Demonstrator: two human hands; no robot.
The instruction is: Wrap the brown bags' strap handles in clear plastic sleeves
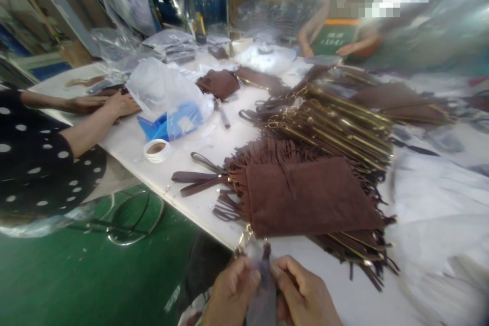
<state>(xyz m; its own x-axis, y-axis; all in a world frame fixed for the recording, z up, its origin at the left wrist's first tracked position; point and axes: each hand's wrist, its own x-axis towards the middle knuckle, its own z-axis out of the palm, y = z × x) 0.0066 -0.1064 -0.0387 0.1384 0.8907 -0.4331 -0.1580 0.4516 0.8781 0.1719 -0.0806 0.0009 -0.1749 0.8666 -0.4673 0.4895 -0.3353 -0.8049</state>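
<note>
A brown suede fringed bag [313, 196] lies on top of a pile of like bags at the near edge of the white table [130, 137]. A gold clasp [244, 239] and a small tassel [266, 249] hang from its near corner. My left hand [229, 290] and my right hand [301, 293] are at the bottom edge, just below that corner. Both pinch a greyish, blurred piece [263, 295] between them, fingers closed.
A stack of brown bags with gold bars [336, 122] fills the table's middle. A clear plastic bag over blue material [168, 102] and a tape roll [156, 150] lie left. A person in a dotted black top [34, 163] works at left; another person's arms [344, 46] show at the far end.
</note>
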